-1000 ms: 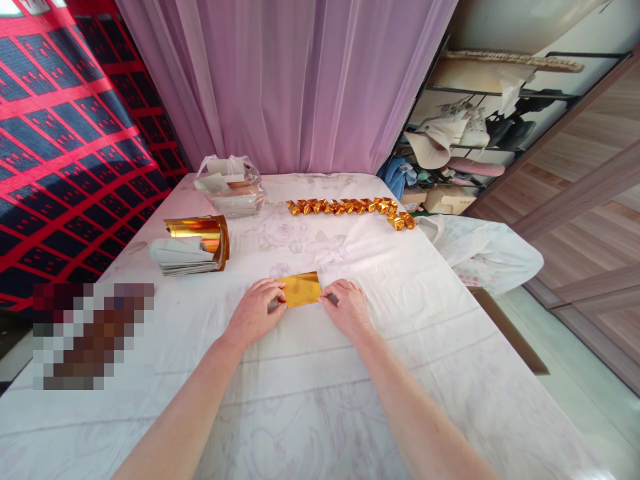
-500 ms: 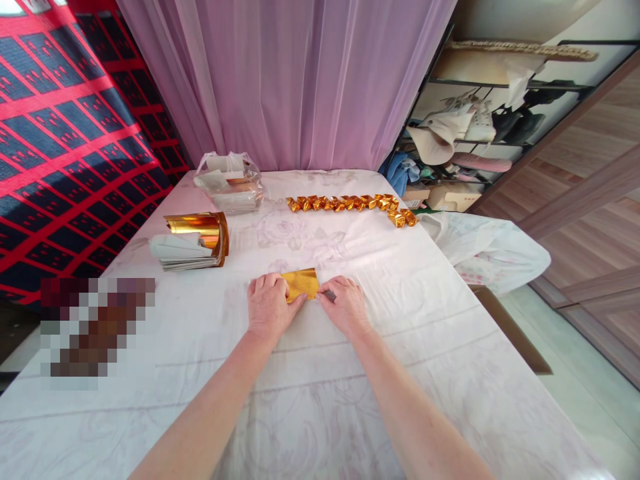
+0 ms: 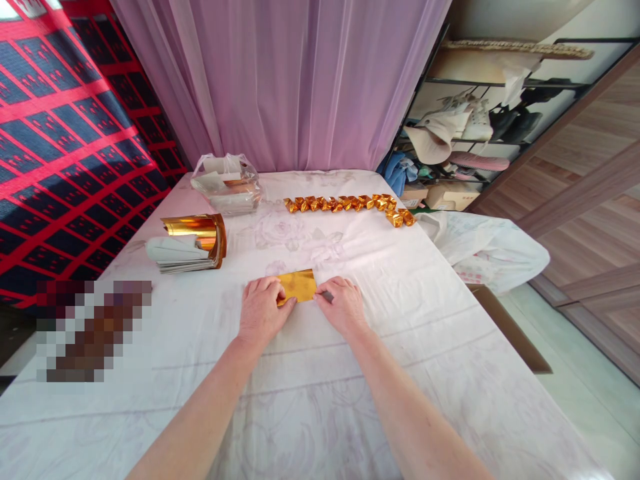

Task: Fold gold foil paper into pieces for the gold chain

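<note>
Gold foil stack (image 3: 193,241) lies far left on the bench (image 3: 450,373). Left hand (image 3: 261,311) presses curled fingers onto the gold sheet (image 3: 299,285) at mid-bench; right hand (image 3: 343,307) pinches its right edge. Folded gold pieces (image 3: 350,204) line the far side.
</note>
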`<state>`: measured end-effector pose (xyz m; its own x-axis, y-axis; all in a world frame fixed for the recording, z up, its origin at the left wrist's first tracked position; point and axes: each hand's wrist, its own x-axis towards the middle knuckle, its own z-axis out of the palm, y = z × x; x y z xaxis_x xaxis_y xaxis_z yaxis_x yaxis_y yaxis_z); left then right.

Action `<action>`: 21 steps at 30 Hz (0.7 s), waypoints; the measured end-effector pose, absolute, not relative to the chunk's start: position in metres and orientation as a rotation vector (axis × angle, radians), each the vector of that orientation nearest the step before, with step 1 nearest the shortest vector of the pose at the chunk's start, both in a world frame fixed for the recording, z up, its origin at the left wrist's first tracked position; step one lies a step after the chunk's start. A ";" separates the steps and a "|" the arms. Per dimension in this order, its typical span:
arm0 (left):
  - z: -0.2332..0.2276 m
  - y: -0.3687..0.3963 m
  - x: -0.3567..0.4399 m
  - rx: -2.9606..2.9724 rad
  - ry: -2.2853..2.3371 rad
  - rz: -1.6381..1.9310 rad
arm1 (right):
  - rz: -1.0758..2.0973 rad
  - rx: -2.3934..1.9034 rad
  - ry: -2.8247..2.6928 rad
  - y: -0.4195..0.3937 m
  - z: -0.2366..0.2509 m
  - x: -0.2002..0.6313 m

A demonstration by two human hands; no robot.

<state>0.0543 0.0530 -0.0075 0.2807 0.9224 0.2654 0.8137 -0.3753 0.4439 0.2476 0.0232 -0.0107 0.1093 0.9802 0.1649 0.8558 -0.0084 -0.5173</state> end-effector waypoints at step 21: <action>-0.017 0.065 0.021 2.344 1.377 0.716 | 0.410 -1.769 -1.883 0.026 -0.015 0.261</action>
